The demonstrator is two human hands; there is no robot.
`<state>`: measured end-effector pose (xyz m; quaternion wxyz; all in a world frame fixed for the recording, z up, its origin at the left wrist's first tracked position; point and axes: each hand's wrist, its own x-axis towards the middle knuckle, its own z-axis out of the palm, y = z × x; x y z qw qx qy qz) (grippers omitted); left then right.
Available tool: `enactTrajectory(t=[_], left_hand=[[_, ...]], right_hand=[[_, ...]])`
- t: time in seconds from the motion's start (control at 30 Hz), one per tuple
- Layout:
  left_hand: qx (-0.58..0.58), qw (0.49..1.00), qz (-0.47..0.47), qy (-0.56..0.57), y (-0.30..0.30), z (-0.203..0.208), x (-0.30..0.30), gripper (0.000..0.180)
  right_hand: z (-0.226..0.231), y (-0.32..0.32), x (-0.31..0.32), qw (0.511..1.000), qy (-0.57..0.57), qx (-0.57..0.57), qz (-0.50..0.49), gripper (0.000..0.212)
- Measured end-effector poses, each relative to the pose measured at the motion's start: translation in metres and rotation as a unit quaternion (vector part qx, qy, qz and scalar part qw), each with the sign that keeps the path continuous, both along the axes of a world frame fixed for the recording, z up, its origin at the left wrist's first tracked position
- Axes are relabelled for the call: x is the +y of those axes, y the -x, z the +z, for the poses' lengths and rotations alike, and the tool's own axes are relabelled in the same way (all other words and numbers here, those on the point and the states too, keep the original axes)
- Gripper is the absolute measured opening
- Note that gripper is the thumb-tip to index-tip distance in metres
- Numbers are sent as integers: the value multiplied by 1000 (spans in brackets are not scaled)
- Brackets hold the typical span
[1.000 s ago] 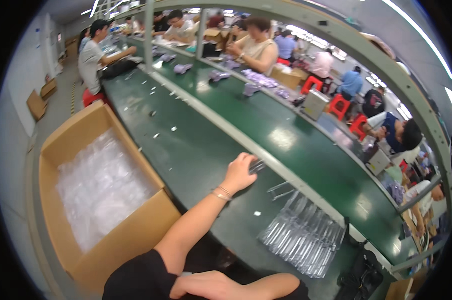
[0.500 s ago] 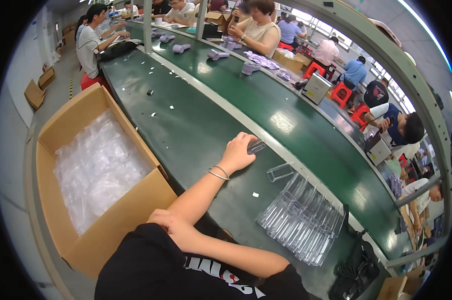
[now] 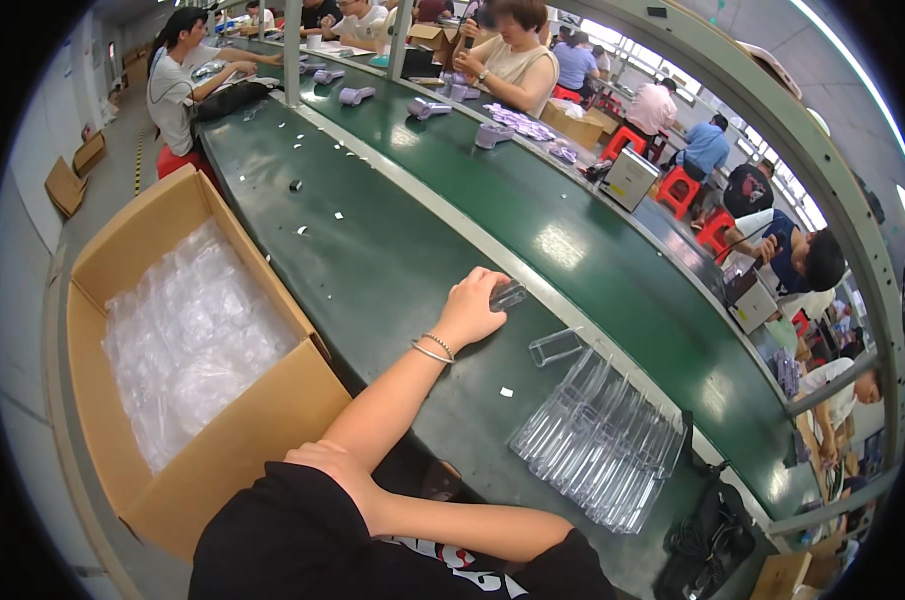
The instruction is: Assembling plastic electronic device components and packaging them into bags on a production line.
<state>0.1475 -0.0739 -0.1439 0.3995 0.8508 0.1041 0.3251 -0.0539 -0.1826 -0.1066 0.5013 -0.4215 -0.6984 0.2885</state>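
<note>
My left hand (image 3: 475, 308), with a bracelet at the wrist, reaches out over the dark green workbench (image 3: 412, 270). Its fingers are closed on a small clear plastic case (image 3: 508, 297) close to the metal rail. My right forearm crosses in front of my body, and my right hand (image 3: 337, 478) is wrapped round my left arm near the elbow, its fingertips partly hidden. One loose clear case (image 3: 555, 346) lies at an angle to the right of my left hand. Beyond it, many similar clear cases (image 3: 597, 440) lie side by side in close rows on the bench.
An open cardboard box (image 3: 222, 440) full of clear plastic bags (image 3: 197, 340) stands at left. A metal rail (image 3: 442, 225) divides my bench from a green belt (image 3: 562, 240) carrying purple parts (image 3: 427, 108). Black cables (image 3: 707, 540) lie at lower right; co-workers sit beyond.
The whole view has shifted slightly. My left hand keeps hold of the clear case in about the same place. My right hand stays on my left arm, settled a little lower.
</note>
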Motion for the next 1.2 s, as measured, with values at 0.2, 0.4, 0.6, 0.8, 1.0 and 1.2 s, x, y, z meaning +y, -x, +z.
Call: enactTrajectory(t=[0.2,0.4,0.6,0.8,1.0,1.2], left_hand=[[2,1000,6,8,2,3,-3,37],[-7,1000,8,1,2,5,-2,38],[-13,1000,-4,-12,4,2,-1,39],[-3,1000,-12,-5,4,6,-4,39],[-37,999,-13,25,7,8,0,33],[-51,985,-26,164,1,9,-4,37]], right_hand=[[2,-3,1,999,-13,12,-29,35],[9,-4,-2,999,-19,29,-21,37],[8,-10,2,998,29,-41,44,59],[-10,-18,2,998,-22,16,64,64],[-6,-18,-3,995,-53,41,72,52],[-14,-23,0,995,-66,42,56,51]])
